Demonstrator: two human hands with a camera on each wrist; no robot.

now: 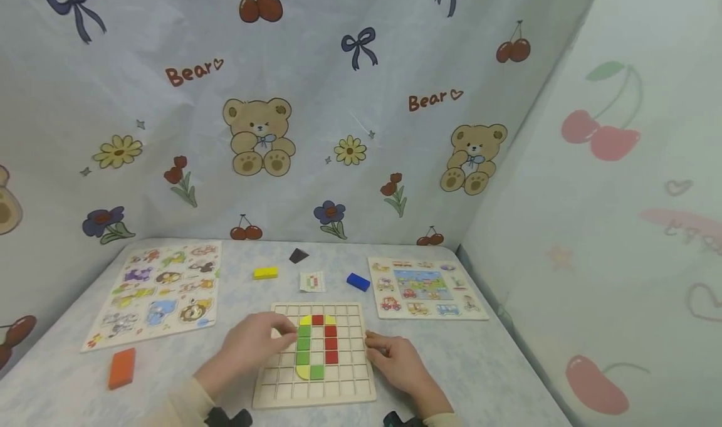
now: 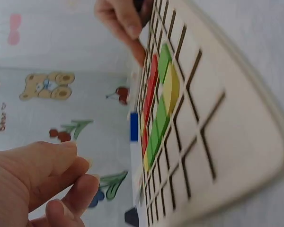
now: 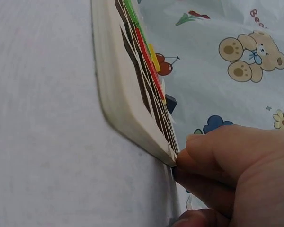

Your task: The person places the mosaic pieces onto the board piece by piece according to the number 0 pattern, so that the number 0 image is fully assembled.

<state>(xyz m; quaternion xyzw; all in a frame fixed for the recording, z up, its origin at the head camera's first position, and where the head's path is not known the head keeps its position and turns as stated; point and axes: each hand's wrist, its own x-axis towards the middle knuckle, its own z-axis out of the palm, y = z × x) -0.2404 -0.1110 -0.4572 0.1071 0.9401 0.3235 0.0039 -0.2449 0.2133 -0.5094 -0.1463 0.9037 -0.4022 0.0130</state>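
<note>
A light wooden grid board [image 1: 350,384] lies on the table in front of me. On it, in the head view, green squares [image 1: 303,343], red squares [image 1: 331,343] and yellow rounded corner pieces [image 1: 303,372] form a ring with a gap at its lower right corner. My left hand [image 1: 256,342] hovers over the board's left side, its fingers loosely bent and, in the left wrist view, no piece showing among the fingertips [image 2: 83,165]. At the board's right edge, my right hand [image 1: 397,361] pinches the rim between thumb and fingers, seen closely in the right wrist view.
Behind the board lie a yellow block [image 1: 266,273], a dark block [image 1: 298,255], a small pattern card [image 1: 312,281] and a blue block [image 1: 358,281]. An animal puzzle [image 1: 160,289] and an orange block [image 1: 121,369] are at left, a vehicle puzzle [image 1: 429,289] at right.
</note>
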